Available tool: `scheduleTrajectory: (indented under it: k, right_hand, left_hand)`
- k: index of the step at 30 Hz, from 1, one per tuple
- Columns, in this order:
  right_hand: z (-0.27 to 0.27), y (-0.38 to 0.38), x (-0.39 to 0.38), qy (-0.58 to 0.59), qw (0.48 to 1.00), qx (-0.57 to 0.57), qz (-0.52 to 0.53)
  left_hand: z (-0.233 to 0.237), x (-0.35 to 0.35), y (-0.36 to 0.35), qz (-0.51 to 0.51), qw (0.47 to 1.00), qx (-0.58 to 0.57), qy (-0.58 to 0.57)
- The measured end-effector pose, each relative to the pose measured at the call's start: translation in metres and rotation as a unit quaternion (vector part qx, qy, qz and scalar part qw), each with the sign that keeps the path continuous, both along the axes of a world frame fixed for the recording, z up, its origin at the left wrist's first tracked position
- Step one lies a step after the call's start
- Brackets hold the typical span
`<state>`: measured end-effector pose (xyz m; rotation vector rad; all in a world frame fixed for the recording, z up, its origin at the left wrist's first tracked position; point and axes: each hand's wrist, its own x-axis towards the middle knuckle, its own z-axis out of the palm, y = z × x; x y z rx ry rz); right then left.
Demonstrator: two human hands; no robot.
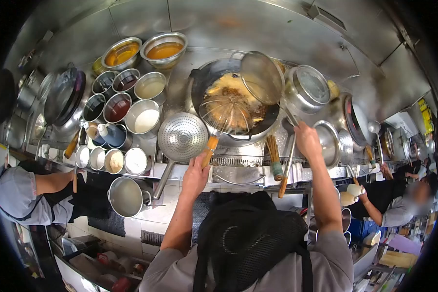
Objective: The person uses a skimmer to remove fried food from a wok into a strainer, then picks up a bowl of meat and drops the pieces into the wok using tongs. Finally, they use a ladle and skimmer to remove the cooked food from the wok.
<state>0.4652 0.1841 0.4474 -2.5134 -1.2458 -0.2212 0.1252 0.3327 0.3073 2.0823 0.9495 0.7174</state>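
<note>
My left hand is closed around the wooden handle of a wire spider strainer, whose basket is over the near part of the wok. Golden food is frying in bubbling oil inside the wok, partly hidden by the wires. My right hand grips the metal handle of a round fine-mesh skimmer, tilted above the wok's far right side. Beside my left hand rests a perforated ladle. A bamboo brush and a wooden-handled tool lie just left of my right forearm.
Steel pots of sauces and powders crowd the left, with two bowls of amber liquid behind. Lidded pots stand right. A steel pot sits below the counter edge. Co-workers stand left and right.
</note>
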Motion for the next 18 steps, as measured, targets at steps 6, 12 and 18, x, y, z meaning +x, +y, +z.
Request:
scheduleTrajectory:
  k: [6,12,18]
  right_hand:
    - [-0.013,-0.051,-0.018,0.032,0.999,-0.017,0.031]
    - [-0.03,-0.016,-0.017,-0.015,0.993,-0.097,-0.059]
    - [-0.03,0.003,0.004,-0.047,0.99,-0.066,-0.114]
  left_hand:
    - [0.028,-0.007,0.006,-0.007,0.999,0.008,0.047]
    - [0.039,-0.011,0.004,-0.023,0.999,0.004,0.049]
    - [0.01,-0.012,0.005,-0.031,0.999,-0.018,0.016]
